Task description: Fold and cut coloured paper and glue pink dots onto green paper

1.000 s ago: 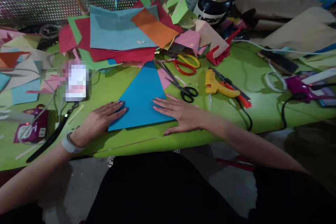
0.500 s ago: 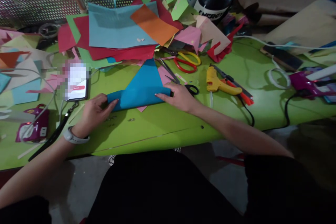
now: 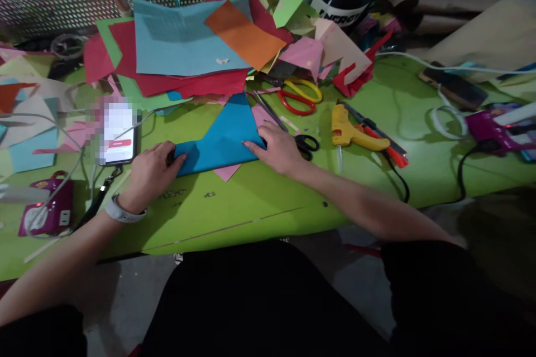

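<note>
A folded sheet of blue paper lies on the green table, its upper part tapering towards the paper pile. My left hand grips its left end, thumb on top and fingers curled at the edge. At the opposite end my right hand holds the paper in the same way, thumb across the front face. Parts of the fingers on both hands are hidden. A corner of pink paper pokes out below the blue fold. Black-handled scissors lie just beyond my right hand.
Coloured sheets are heaped at the back. Red- and yellow-handled scissors, a yellow glue gun and a cutter lie to the right. At left are a phone and a purple power socket with cables.
The lower fold of the blue paper now lies flatter against the table. My left hand has shifted slightly right and my right hand slightly left. The view has tilted a little.
</note>
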Tool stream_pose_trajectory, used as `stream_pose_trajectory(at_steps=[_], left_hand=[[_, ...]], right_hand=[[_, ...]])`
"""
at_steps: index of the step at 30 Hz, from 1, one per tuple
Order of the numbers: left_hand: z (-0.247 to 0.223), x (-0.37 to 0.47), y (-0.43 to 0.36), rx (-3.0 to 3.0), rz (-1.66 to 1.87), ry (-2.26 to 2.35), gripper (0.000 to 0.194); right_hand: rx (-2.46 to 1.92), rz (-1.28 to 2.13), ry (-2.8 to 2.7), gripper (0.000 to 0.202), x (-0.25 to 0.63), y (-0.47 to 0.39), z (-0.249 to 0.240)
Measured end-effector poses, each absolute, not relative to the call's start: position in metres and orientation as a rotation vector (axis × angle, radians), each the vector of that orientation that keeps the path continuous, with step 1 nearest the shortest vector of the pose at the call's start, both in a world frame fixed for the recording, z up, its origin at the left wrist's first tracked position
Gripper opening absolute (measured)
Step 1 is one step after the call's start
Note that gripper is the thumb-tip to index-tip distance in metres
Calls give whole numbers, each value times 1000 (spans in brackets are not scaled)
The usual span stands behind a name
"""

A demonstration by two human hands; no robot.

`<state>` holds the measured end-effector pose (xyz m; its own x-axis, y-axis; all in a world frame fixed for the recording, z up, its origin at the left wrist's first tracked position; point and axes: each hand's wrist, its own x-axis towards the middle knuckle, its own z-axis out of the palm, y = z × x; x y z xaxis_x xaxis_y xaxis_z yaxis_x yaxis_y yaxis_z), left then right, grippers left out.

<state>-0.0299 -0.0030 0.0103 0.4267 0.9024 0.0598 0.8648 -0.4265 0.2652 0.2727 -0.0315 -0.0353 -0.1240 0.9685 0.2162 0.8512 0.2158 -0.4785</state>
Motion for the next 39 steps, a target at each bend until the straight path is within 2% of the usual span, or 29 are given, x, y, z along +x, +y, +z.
stream_pose_trajectory(at_steps=[7, 14, 23, 28, 31, 33, 36, 39], left_hand=[[8, -28, -1, 2534, 234, 1590, 27], [-2, -32, 3, 2603, 408, 1488, 26], [-5, -39, 6, 2508, 458, 1527, 23], [10, -36, -11, 2795, 584, 1488, 44], [14, -24, -27, 3067, 426, 915, 58], [8, -15, -36, 3046, 305, 732, 69], [-8, -7, -41, 2969, 219, 706, 85], [-17, -6, -38, 2939, 213, 697, 89]], right_hand=[[-1710, 310, -1978, 32, 272, -28, -34], [-1560, 628, -2064, 45, 294, -23, -23], [-1601, 489, -1937, 46, 285, -28, -33], [-1603, 475, -1942, 45, 283, -28, -32], [-1614, 481, -1955, 45, 282, -27, -31], [-1634, 476, -1961, 44, 282, -26, -31], [-1662, 470, -1973, 44, 283, -24, -29], [-1663, 495, -1977, 42, 284, -24, -27]])
